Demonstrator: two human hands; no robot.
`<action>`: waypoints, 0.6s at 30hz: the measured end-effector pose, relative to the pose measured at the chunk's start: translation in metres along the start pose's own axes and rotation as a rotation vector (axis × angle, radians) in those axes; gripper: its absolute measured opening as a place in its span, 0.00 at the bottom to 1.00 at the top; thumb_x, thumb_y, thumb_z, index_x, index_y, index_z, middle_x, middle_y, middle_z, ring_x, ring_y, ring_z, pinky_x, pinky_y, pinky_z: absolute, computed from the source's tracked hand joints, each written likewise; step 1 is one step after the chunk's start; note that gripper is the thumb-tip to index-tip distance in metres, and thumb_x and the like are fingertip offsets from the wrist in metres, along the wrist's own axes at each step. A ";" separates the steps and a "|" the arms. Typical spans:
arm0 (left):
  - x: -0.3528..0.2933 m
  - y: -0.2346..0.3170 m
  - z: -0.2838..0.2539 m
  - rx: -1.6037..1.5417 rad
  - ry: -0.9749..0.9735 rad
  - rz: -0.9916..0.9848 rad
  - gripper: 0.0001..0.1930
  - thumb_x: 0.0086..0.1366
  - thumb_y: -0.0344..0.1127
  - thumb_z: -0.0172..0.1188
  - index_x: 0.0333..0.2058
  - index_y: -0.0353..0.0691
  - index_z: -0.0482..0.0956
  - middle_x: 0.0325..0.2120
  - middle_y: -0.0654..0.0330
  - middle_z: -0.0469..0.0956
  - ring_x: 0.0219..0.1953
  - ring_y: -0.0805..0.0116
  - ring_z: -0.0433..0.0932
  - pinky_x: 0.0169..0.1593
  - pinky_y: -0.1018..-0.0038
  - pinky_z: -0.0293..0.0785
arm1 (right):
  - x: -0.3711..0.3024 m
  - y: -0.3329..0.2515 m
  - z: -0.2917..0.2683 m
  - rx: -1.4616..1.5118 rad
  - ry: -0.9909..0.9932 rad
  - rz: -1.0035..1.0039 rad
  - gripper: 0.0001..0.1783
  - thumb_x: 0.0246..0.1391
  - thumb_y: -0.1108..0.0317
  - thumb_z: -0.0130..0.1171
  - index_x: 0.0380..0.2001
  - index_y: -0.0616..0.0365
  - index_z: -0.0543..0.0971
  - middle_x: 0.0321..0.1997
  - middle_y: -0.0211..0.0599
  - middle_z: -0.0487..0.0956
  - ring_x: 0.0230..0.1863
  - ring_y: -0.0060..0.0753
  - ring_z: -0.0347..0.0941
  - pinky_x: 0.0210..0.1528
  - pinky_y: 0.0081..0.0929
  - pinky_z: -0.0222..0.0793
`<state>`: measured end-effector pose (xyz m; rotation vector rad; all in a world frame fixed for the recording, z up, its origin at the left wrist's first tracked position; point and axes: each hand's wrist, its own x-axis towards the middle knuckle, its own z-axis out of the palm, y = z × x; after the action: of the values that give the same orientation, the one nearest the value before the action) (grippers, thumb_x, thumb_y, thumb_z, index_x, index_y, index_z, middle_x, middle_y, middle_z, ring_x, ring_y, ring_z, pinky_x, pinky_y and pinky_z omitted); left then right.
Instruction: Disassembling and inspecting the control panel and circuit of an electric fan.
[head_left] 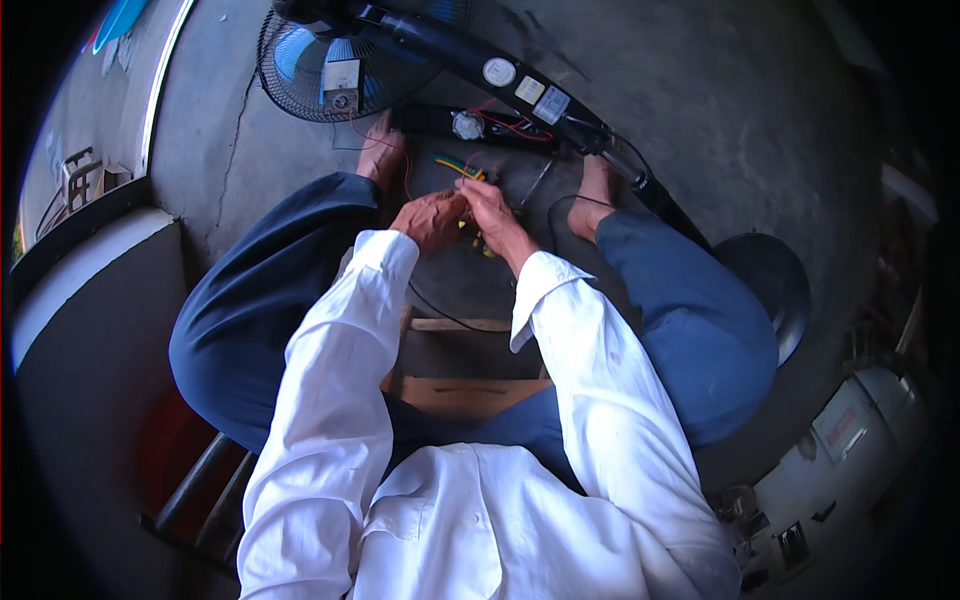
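My left hand (430, 221) and my right hand (490, 214) meet over the floor between my feet, fingers closed in a pinch. A thin red wire (408, 170) runs down to my left hand, and its end between the fingers is too small to see. Another bit of red wire rises by my right fingertips. Just beyond them lies a tool with green and yellow handles (450, 162). Small yellow and dark pieces (487, 250) show below my right hand. A thin screwdriver-like rod (537, 183) lies to the right.
Ahead lies a pedestal fan, its caged head (290, 75) at the left and black column (450, 45) slanting right. A small grey box (341, 85) sits on the cage. An opened black panel (425, 121) shows red wires. A wooden stool (460, 392) is beneath me; a low wall (95, 275) stands left.
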<state>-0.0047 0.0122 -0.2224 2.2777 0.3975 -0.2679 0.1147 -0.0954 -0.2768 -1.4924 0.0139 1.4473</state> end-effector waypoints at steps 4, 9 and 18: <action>0.021 0.020 -0.023 -0.294 -0.022 0.023 0.10 0.57 0.27 0.59 0.39 0.37 0.77 0.37 0.48 0.80 0.42 0.48 0.81 0.45 0.58 0.78 | -0.004 -0.021 -0.004 0.231 0.007 -0.063 0.15 0.66 0.64 0.55 0.51 0.60 0.77 0.42 0.33 0.81 0.42 0.26 0.78 0.44 0.25 0.75; 0.035 0.031 -0.036 -0.291 -0.151 -0.069 0.09 0.60 0.29 0.58 0.39 0.37 0.80 0.32 0.47 0.80 0.36 0.50 0.81 0.42 0.62 0.77 | -0.013 -0.035 -0.027 0.416 0.055 -0.080 0.12 0.65 0.66 0.57 0.49 0.57 0.78 0.35 0.32 0.79 0.35 0.23 0.77 0.38 0.24 0.76; 0.045 0.045 -0.052 -0.661 0.145 -0.736 0.27 0.66 0.52 0.62 0.42 0.26 0.78 0.25 0.49 0.82 0.30 0.57 0.83 0.40 0.66 0.78 | 0.001 -0.005 -0.045 0.129 0.447 -0.105 0.16 0.67 0.60 0.51 0.50 0.60 0.75 0.22 0.31 0.74 0.17 0.20 0.66 0.17 0.22 0.60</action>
<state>0.0569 0.0314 -0.1718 1.4355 1.2037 -0.2807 0.1510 -0.1209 -0.2845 -1.6536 0.2912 0.9881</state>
